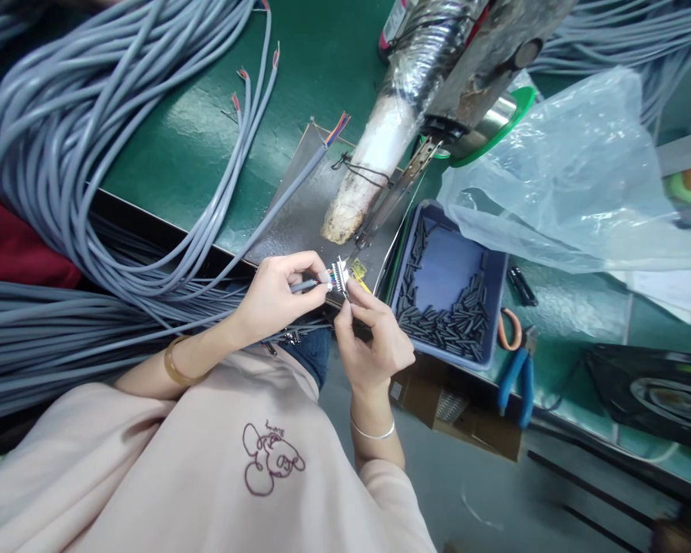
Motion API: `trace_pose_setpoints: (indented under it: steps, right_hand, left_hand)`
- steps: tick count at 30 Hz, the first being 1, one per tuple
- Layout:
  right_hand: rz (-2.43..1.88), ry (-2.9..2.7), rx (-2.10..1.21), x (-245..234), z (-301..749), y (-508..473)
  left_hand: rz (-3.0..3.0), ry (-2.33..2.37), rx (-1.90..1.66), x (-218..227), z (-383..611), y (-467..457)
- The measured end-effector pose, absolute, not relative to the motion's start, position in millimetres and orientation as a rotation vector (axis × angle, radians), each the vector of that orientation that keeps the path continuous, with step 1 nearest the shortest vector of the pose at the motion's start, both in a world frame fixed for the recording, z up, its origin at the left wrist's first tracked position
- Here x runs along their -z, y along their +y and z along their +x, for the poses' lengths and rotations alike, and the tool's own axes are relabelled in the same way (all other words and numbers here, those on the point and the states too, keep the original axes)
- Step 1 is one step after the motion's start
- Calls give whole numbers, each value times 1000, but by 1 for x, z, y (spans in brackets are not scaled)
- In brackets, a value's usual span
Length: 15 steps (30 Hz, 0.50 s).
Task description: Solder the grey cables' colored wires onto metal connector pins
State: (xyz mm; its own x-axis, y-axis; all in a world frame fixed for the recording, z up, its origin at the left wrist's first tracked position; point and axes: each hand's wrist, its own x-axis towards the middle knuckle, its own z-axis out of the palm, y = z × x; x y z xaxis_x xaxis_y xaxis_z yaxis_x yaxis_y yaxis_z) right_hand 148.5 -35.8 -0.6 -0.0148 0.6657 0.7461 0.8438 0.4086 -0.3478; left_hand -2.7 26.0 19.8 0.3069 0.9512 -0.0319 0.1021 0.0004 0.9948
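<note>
My left hand is closed in a pinch on the end of a grey cable, where thin coloured wires fan out. Those wires meet a small metal multi-pin connector, which stands between my two hands. On the other side, my right hand pinches the connector by its edge with thumb and forefinger. Just beyond it, a soldering iron tip points down over a dark metal plate. A yellow label lies close to the connector.
Large bundles of grey cable fill the left side. A blue bin of short black tubes stands right of my hands, with blue-handled pliers beside it. A wrapped white pipe, a green-rimmed spool and a plastic bag are further back.
</note>
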Motion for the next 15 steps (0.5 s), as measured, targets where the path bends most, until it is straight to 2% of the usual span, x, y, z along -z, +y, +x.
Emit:
trace_pose_setpoints:
  steps: [15]
  right_hand:
    - [-1330, -1724, 253, 0, 147, -38]
  left_hand:
    - [1403, 1082, -958, -16, -5, 17]
